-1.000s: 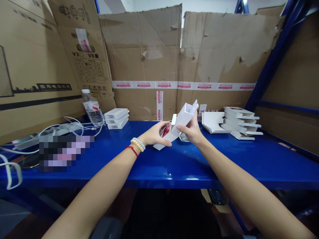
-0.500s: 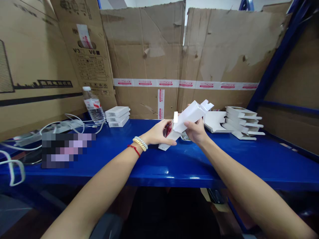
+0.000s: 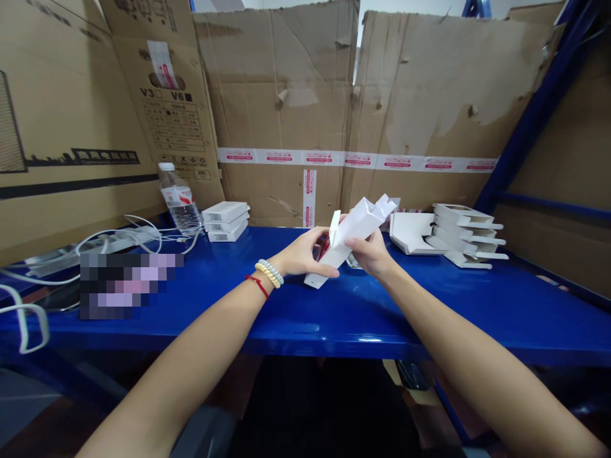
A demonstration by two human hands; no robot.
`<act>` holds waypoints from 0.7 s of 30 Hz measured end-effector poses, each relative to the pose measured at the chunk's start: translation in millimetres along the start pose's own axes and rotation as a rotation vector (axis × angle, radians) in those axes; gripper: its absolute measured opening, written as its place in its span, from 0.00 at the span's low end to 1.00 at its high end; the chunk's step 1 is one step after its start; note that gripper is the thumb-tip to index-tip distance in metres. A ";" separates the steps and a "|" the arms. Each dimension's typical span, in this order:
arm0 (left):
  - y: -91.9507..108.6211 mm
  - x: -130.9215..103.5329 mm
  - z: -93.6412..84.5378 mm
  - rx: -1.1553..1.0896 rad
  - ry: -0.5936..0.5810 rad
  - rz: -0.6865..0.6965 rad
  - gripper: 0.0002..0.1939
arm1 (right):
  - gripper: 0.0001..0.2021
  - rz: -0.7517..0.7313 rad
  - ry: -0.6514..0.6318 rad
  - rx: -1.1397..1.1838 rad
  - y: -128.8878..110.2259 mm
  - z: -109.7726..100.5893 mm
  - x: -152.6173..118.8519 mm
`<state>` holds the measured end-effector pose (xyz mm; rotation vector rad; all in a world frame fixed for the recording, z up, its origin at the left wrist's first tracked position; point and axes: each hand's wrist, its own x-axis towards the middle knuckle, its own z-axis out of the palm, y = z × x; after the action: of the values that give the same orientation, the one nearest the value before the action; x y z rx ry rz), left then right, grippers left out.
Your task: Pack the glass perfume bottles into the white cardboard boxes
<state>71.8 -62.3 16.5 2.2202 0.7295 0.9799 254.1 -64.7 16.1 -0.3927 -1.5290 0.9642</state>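
A white box with red on one face (image 3: 316,278) is gripped by my left hand (image 3: 305,253), thumb along its near side. My right hand (image 3: 370,251) holds a white box sleeve (image 3: 361,219), its flaps open at the upper right end. The two white pieces meet between my hands, the lower one at the sleeve's lower left end; how far one sits inside the other is hidden. A small clear item (image 3: 353,261) lies on the blue table (image 3: 305,318) behind my right hand, mostly covered.
Closed white boxes (image 3: 225,221) are stacked back left beside a water bottle (image 3: 180,200). White cables (image 3: 128,232) and a blurred item (image 3: 128,286) lie left. Open white boxes (image 3: 461,235) stand back right. Cardboard (image 3: 281,114) walls the back.
My right hand and the sleeve have shifted slightly left and down, closer to my left hand. The lower box and my left hand have hardly moved.
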 end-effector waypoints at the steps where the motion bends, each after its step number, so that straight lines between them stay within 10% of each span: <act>1: 0.3 0.1 -0.8 0.004 0.015 0.001 0.46 | 0.32 0.007 -0.015 -0.014 1.9 0.1 0.1; 7: -0.2 -0.9 -8.3 0.011 0.062 -0.052 0.46 | 0.41 -0.250 0.054 -0.305 7.8 -12.4 3.0; 21: -24.3 -2.6 -17.3 -0.184 0.033 -0.204 0.47 | 0.06 -0.441 -0.090 -0.797 -2.3 -7.8 -3.3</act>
<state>51.0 -42.7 7.8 1.9338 0.8280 0.9437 262.8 -65.8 15.2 -0.5368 -1.9408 -0.0031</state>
